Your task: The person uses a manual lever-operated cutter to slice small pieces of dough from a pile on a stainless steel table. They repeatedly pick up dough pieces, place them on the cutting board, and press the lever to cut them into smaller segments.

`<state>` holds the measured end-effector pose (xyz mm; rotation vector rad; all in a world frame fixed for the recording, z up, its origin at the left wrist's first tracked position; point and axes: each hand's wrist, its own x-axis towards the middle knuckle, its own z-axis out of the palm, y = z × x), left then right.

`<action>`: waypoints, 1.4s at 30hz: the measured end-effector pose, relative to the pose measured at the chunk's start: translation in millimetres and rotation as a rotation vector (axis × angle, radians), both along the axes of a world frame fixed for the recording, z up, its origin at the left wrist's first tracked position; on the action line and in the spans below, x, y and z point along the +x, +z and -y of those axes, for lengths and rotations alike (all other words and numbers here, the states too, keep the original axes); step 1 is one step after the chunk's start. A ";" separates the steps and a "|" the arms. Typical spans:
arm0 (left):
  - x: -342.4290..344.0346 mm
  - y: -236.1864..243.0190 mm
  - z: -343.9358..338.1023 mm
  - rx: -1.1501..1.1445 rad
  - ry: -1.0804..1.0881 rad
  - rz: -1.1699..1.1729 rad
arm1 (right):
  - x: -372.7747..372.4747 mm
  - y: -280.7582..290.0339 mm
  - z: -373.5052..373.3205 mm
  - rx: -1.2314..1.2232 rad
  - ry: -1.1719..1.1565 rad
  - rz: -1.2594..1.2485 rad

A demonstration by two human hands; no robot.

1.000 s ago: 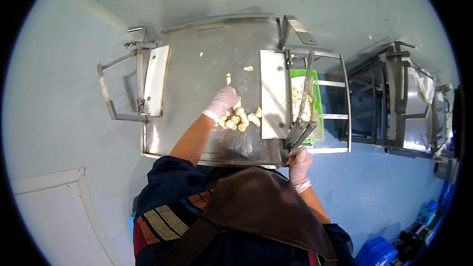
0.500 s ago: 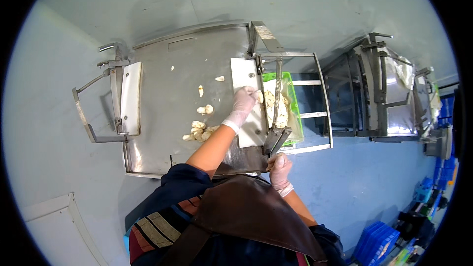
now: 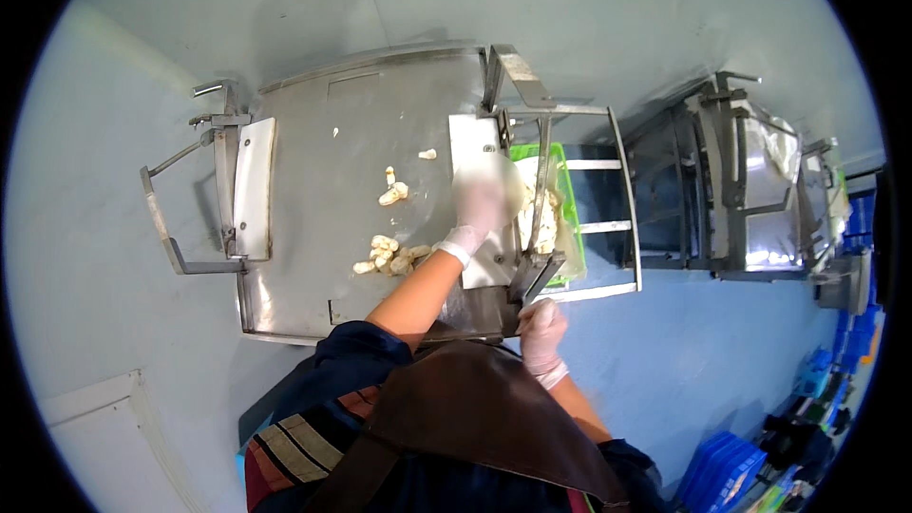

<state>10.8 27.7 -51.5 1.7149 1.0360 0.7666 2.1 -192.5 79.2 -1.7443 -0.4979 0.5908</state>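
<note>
My left hand (image 3: 483, 198), in a pale glove, is over the white board (image 3: 471, 141) at the metal table's right edge. Its fingers are blurred, so whether they hold anything is hidden. My right hand (image 3: 542, 331), also gloved, is closed round the lower end of the lever handle (image 3: 532, 277) of a metal frame. Just right of the board, a green basket (image 3: 571, 192) with a pale liner holds off-white pieces (image 3: 544, 228). A heap of similar lumpy pieces (image 3: 385, 254) lies left of my left forearm, with several loose pieces (image 3: 394, 194) farther off.
The steel table (image 3: 323, 180) carries another white board (image 3: 253, 190) and lever frame (image 3: 161, 199) on its left side. A metal rack (image 3: 622, 199) juts out around the basket. Farther right stands similar equipment (image 3: 769, 180), with blue crates (image 3: 719, 470) at lower right.
My left hand's fingers, which pinched a pale piece at the board's right edge, are now blurred. Two loose lumps lie slightly farther away. My right hand stays on the handle.
</note>
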 end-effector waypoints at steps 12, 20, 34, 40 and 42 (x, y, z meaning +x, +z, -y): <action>-3.2 -19.2 -3.8 0.048 -0.067 0.102 | -6.8 15.9 -10.0 0.002 -0.081 -0.084; -5.3 32.5 8.3 -0.139 -0.025 -0.004 | -3.7 9.1 -3.4 0.018 -0.067 -0.103; -10.4 40.5 15.2 0.020 0.018 -0.258 | 7.0 84.5 -42.5 -0.073 -0.121 -0.206; 3.6 56.2 16.2 -0.321 0.031 -0.226 | -2.2 -34.2 11.4 0.045 -0.038 -0.092; 9.7 21.0 12.8 -0.441 0.120 -0.167 | -3.3 -24.8 5.1 0.052 0.004 -0.108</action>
